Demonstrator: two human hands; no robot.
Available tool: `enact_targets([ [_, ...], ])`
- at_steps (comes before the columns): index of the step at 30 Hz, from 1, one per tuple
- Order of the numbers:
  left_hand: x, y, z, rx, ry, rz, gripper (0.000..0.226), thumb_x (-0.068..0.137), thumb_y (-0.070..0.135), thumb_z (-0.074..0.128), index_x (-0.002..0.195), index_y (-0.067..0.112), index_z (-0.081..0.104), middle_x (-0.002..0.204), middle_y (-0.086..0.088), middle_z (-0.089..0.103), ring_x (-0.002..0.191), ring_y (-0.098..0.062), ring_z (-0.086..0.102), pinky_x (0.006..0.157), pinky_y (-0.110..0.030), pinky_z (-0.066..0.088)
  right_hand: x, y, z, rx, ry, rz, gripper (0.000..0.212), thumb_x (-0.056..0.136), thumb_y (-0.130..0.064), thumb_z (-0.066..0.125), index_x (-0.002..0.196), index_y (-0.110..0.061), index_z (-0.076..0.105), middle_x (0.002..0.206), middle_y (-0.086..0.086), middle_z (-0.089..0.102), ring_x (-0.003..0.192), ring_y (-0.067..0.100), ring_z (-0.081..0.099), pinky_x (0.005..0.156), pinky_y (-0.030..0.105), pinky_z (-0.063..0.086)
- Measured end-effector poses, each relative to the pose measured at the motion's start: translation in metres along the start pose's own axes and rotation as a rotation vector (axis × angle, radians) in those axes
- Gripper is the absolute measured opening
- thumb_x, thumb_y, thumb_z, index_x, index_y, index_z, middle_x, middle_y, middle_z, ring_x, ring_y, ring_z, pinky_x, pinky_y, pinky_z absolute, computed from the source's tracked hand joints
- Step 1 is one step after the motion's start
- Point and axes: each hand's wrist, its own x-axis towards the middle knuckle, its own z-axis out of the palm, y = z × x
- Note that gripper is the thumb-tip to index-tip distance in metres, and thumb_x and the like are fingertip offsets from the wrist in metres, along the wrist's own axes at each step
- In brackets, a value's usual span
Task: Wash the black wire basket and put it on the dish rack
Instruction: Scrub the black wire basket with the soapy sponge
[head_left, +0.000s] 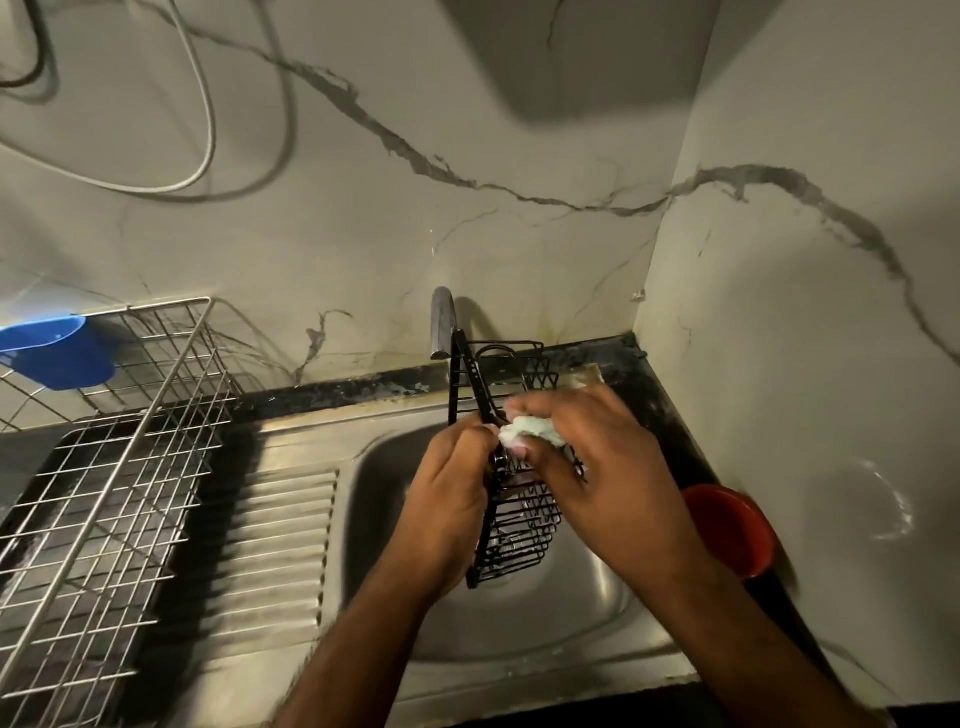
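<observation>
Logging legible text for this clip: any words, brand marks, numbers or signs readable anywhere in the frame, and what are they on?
None: no text, label, brand or number is readable in the head view.
black wire basket: bare wire, no tag visible.
pale sponge in the right hand: no print seen.
dish rack, blue cup, red bowl, tap: plain surfaces.
Wall marks are marble veining, not writing.

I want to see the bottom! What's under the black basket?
Under the black wire basket is the steel sink bowl. The basket and both hands hide the drain.
</observation>
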Motion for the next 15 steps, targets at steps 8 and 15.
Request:
enact_targets([
  [8, -0.0053, 0.0066, 0.0004, -0.002, -0.086, 0.048, 0.033, 0.103, 0.017, 0.043, 0.094, 0.007, 0.073, 0.096, -0.012, 0.075, 0.094, -0.024, 0.070, 0.084, -0.039, 0.059, 0.0034, -0.0002, 0.0001, 0.071, 0.068, 0.115, 0.012, 0.093, -0.028, 0.069, 0.104, -0.026, 0.073, 0.102, -0.015, 0.062, 0.098, 0.005, 0.060, 0.081, 0.029, 0.052],
  [15, -0.0045, 0.0073, 0.0028, -0.157, -0.054, -0.015, 0.044, 0.107, 0.008, 0.037, 0.090, 0.013, 0.077, 0.101, -0.015, 0.075, 0.095, -0.024, 0.073, 0.079, -0.038, 0.060, -0.0039, 0.0039, -0.0039, -0.175, -0.015, -0.174, 0.024, 0.094, -0.018, 0.060, 0.113, -0.014, 0.073, 0.103, 0.000, 0.062, 0.093, 0.017, 0.061, 0.073, 0.036, 0.055],
])
